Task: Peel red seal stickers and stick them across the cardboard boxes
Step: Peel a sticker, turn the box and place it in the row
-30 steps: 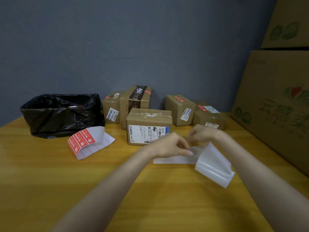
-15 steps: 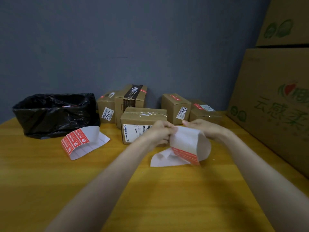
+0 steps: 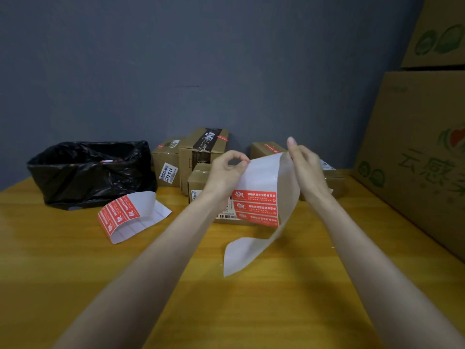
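two hands on one sticker sheet, held upright in the air above the table, directly in front of the nearest cardboard box.

left hand: fingers curled, thumb and fingertips pinching the sheet's upper left edge.

right hand: gripping the sheet's upper right edge, index finger pointing straight up.

three red seal stickers stacked in a column on the lower part of the sheet's facing side; upper part bare white. loose tail of the sheet curling down and back toward the table; contact with the table not discernible.

second sheet lying curled on the table to the left, red stickers at its near end.

black bag standing open at the back left.

more cardboard boxes behind the nearest one: tall box with dark tape, small box beside it, rear box with a red strip on top, and one box partly hidden by the right hand.

large cartons stacked along the right edge.
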Tool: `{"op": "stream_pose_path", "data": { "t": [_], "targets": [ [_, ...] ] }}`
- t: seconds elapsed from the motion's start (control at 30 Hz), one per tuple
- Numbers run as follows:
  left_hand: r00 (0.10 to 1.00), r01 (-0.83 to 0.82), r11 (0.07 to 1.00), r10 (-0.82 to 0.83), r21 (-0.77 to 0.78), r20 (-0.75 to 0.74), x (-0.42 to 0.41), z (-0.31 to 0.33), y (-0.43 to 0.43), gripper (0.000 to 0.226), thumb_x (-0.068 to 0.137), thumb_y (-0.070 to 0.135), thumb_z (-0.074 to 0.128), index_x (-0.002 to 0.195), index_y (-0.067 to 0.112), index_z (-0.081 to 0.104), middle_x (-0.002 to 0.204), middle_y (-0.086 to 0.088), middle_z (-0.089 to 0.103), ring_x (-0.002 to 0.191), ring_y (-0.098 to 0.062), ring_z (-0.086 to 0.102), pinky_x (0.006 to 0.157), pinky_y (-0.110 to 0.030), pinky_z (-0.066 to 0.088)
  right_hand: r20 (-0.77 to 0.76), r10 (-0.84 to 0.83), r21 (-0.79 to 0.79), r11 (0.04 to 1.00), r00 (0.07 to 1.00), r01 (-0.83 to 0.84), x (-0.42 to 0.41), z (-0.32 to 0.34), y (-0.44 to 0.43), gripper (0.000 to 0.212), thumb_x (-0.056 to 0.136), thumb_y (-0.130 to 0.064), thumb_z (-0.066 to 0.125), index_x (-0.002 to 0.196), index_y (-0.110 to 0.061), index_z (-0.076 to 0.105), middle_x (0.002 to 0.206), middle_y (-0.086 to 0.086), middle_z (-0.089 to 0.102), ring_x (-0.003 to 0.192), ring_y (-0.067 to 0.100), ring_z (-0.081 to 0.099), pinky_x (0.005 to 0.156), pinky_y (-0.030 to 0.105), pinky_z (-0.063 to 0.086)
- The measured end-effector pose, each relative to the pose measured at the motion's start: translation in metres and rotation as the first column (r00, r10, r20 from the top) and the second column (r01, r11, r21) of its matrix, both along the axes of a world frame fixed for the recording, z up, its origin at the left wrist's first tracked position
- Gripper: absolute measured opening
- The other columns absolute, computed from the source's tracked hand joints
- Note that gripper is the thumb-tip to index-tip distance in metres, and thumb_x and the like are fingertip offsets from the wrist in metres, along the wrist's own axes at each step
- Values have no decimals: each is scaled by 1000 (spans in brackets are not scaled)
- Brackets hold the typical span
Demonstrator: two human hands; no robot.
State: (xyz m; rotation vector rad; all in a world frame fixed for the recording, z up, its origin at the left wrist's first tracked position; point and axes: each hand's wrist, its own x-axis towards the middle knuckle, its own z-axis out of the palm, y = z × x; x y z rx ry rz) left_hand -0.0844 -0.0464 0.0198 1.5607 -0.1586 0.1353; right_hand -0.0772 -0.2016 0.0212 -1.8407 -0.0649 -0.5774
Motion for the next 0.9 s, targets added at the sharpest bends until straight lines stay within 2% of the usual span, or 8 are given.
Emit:
{"op": "stream_pose_path", "data": {
  "t": [0.07, 0.13, 0.27, 0.43, 0.53, 0.6, 0.73, 0.9],
  "targets": [
    [1000, -22, 1000, 22, -10, 2, 2, 1, -1, 14, 97, 18, 47, 95, 15, 61, 98, -2, 61, 85, -23, 63, 67, -32, 53, 111, -53, 28, 998, 992, 50, 3, -3, 3, 39, 93, -47, 45, 85, -10, 55, 83, 5, 59, 82, 18, 58, 71, 28, 47],
    [999, -35, 999, 35, -20, -2, 4, 3, -2, 18, 98, 20, 46, 101, 14, 62, 94, 2, 62, 84, -20, 64, 71, -33, 55, 154, -84, 26, 996, 984, 81, 4, -3, 6, 30, 92, -44, 50, 82, -15, 50, 77, -3, 53, 74, 11, 53, 69, 23, 44],
    [1000, -10, 998, 10, -60, 0, 9, 2, -3, 22, 97, 25, 47, 114, 14, 57, 94, 1, 63, 84, -18, 65, 74, -32, 55, 154, -80, -43, 995, 985, 88, 9, -1, 10, 24, 89, -43, 56, 84, -20, 50, 75, -9, 53, 69, 6, 53, 64, 19, 43],
    [995, 86, 985, -94, -153, -40, 15, 3, -1, 21, 96, 23, 50, 115, 14, 52, 106, -7, 63, 87, -20, 65, 71, -30, 56, 90, -23, -89, 996, 996, 31, 17, 2, 8, 23, 88, -32, 62, 103, -21, 49, 84, -12, 58, 74, 8, 61, 62, 22, 51],
    [983, 166, 961, -180, -221, -45, 17, 4, 0, 29, 95, 19, 52, 124, 18, 47, 113, -11, 61, 87, -21, 67, 71, -32, 58, 91, 3, -31, 1000, 996, 0, 20, -1, 6, 20, 89, -24, 62, 104, -22, 50, 82, -16, 59, 70, 10, 64, 58, 20, 52],
    [974, 206, 947, -223, -247, -42, 19, 3, 1, 40, 92, 14, 56, 128, 21, 42, 108, -11, 64, 85, -20, 69, 73, -33, 59, 113, -10, 27, 1000, 994, 7, 20, -2, 4, 17, 90, -25, 62, 102, -21, 51, 79, -17, 59, 64, 6, 64, 53, 13, 50],
    [956, 273, 939, -289, -207, -48, 21, 5, 1, 45, 83, 3, 65, 120, 14, 42, 96, -9, 69, 84, -18, 70, 77, -31, 58, 136, -71, 177, 983, 988, 46, 22, -2, -1, 14, 90, -28, 61, 97, -19, 53, 79, -15, 60, 64, 4, 64, 51, 6, 47],
    [981, 191, 982, -191, -2, -34, 27, 2, -9, 25, 78, 1, 70, 97, 8, 56, 92, -11, 71, 84, -21, 71, 75, -30, 58, 134, -149, 210, 970, 980, 118, 30, -4, -6, 13, 90, -31, 60, 94, -20, 54, 82, -15, 59, 71, 7, 63, 56, 8, 48]
  ]
}}
